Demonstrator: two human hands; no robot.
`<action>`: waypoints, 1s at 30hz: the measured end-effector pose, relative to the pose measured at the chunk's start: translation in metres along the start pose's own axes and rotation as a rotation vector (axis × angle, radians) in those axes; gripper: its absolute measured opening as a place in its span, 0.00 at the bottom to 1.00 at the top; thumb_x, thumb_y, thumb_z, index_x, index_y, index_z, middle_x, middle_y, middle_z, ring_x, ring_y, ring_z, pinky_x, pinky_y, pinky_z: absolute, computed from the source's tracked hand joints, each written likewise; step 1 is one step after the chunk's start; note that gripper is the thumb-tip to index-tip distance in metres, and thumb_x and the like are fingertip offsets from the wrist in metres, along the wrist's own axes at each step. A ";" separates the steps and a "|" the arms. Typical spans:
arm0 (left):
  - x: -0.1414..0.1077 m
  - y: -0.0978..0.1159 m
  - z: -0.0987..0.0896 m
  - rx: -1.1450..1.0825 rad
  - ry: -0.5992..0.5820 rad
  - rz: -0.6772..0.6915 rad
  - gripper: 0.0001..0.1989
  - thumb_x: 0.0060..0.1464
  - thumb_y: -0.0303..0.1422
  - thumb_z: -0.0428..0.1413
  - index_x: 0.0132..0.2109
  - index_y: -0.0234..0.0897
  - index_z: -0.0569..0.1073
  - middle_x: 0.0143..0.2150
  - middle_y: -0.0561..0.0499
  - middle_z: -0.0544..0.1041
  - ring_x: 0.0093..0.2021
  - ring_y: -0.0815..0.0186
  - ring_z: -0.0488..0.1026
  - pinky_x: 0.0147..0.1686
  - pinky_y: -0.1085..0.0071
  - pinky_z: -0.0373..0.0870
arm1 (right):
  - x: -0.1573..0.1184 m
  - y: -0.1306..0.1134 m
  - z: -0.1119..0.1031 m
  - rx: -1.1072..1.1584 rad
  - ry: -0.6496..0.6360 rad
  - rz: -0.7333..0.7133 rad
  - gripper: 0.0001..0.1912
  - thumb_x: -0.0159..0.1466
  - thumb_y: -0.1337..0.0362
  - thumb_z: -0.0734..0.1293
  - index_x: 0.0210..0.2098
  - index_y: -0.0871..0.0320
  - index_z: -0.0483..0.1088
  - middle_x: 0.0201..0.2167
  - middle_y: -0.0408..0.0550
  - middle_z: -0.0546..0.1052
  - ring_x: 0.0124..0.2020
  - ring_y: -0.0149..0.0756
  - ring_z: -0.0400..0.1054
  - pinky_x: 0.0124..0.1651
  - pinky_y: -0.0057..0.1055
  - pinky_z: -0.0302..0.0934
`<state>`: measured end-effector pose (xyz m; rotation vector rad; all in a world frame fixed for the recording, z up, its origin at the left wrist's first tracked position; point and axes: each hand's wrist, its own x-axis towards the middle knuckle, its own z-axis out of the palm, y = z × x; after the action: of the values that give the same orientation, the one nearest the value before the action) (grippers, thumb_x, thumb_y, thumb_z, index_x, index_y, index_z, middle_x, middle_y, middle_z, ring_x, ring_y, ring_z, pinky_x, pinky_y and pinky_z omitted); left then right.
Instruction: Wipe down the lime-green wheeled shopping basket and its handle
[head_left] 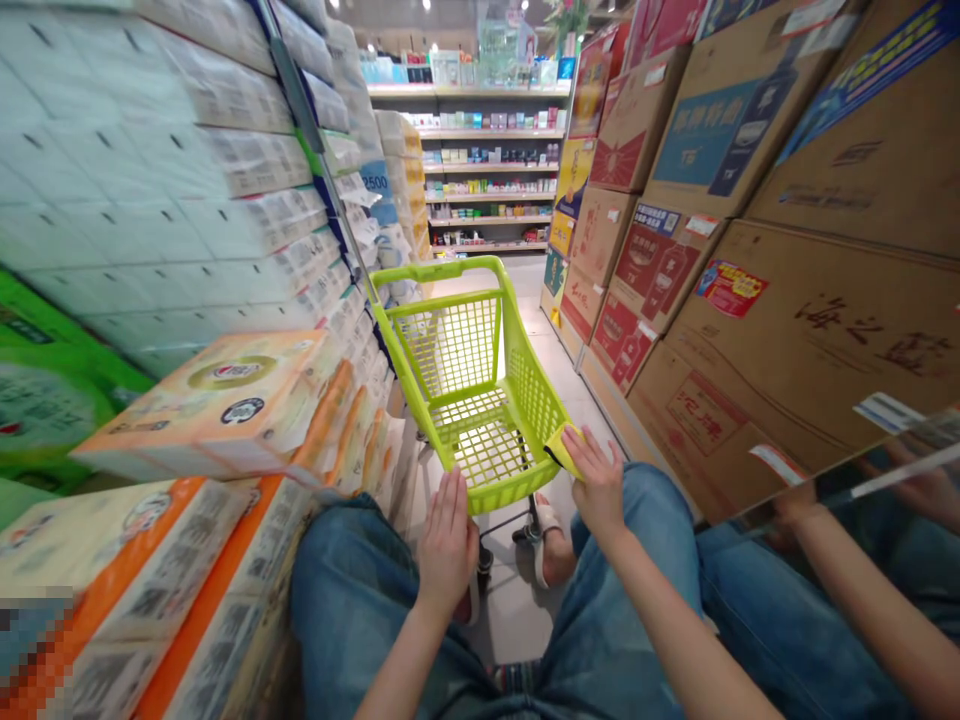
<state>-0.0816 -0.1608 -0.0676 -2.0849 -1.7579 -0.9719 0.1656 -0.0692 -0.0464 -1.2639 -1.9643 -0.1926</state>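
Note:
A green plastic shopping cart (559, 420) stands in front of my knees, its basket made of open grid and its long grey handle rising at the upper left. My left hand (448, 540) lies with outstretched fingers at the basket's near left rim. At the near right corner my right hand (592, 475) presses a yellow cloth (564, 450) against the rim, fingers bent over it. Nothing lies in the basket.
White tissue packs (135, 150) are stacked on the left, with orange packs (217, 395) lower down. Cardboard cartons (825, 330) rise on the right, beside a reflective surface. Shelves of small goods (491, 168) stand at the aisle's far end.

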 end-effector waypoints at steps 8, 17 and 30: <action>-0.002 0.006 0.004 -0.050 0.026 -0.032 0.39 0.60 0.22 0.47 0.74 0.35 0.41 0.73 0.37 0.55 0.73 0.54 0.49 0.67 0.50 0.59 | -0.020 -0.115 0.024 0.104 -0.126 -0.077 0.40 0.57 0.79 0.56 0.68 0.53 0.58 0.64 0.48 0.69 0.70 0.38 0.54 0.71 0.46 0.36; -0.002 0.005 -0.001 0.017 -0.018 -0.021 0.39 0.60 0.22 0.47 0.74 0.35 0.39 0.73 0.37 0.55 0.73 0.54 0.49 0.67 0.50 0.59 | -0.011 -0.057 0.005 0.107 -0.113 -0.210 0.39 0.59 0.79 0.55 0.69 0.52 0.56 0.63 0.48 0.71 0.68 0.37 0.58 0.72 0.47 0.33; -0.002 0.023 -0.007 0.104 -0.057 -0.099 0.41 0.59 0.23 0.47 0.74 0.34 0.35 0.74 0.35 0.52 0.73 0.52 0.49 0.66 0.50 0.61 | -0.025 -0.103 0.019 0.130 -0.085 -0.066 0.43 0.57 0.81 0.55 0.71 0.52 0.51 0.65 0.47 0.68 0.70 0.39 0.54 0.71 0.47 0.40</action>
<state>-0.0627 -0.1714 -0.0584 -1.9972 -1.9128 -0.8348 0.0759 -0.1280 -0.0485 -1.1414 -2.0576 -0.0429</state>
